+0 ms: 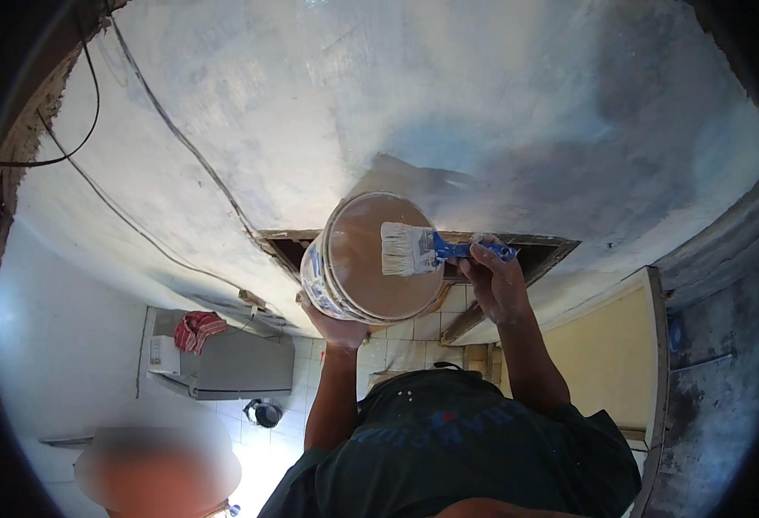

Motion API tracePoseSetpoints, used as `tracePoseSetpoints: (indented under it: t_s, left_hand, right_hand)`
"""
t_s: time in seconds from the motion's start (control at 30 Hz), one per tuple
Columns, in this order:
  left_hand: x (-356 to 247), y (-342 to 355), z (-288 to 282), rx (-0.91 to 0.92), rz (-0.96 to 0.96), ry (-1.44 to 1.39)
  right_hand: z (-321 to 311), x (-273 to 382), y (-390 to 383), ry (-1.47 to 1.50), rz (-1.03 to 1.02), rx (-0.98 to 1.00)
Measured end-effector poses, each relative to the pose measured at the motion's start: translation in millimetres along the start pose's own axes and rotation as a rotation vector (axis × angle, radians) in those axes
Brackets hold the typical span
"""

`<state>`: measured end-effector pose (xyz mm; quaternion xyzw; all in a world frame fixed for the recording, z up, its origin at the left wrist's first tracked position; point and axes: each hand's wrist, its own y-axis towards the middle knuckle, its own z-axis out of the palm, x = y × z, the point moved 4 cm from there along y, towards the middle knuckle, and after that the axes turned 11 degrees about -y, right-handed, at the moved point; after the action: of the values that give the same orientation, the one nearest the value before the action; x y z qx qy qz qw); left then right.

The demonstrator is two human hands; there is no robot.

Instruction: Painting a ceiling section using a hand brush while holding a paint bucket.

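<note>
A round white bucket (358, 289), with light brown liquid inside, is held up before the pale, patchily coated wall (535, 104). My left hand (332, 321) is closed on the bucket's lower left side. In my right hand (496, 281) is a blue-handled paintbrush (407, 249), held level over the bucket's mouth with its pale, coated bristles to the left. Whether the bristles touch the liquid I cannot tell. Just behind the bucket and brush, a dark rectangular opening (539, 255) with a rough frame cuts into the wall.
Cables (177, 138) run along the wall. Low on the left stand a grey fridge (250, 363) with a red striped cloth (198, 331) and a black pail (263, 413) on the tiled floor. Another person's blurred head (155, 470) is at lower left. A yellowish panel (600, 345) stands right.
</note>
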<state>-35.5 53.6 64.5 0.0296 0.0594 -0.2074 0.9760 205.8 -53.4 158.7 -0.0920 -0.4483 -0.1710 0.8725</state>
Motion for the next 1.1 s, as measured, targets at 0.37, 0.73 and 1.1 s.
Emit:
tracePoseSetpoints:
  t_s: [0.37,0.73,1.1]
  left_hand:
    - [-3.2,6.5,-10.2,0.046,0.061,0.200]
    - [-22.2,1.4,-15.8,0.020,0.055,-0.009]
    - [-21.2,-17.8,39.8,-0.305,0.352,0.496]
  right_hand:
    - [-45.2,34.7,35.2,-0.250,-0.399,-0.291]
    - [1.2,57.2,-16.1,-1.132,-0.739,-0.396]
    - [-15.0,-39.5,12.2,-1.840,-1.082,0.189]
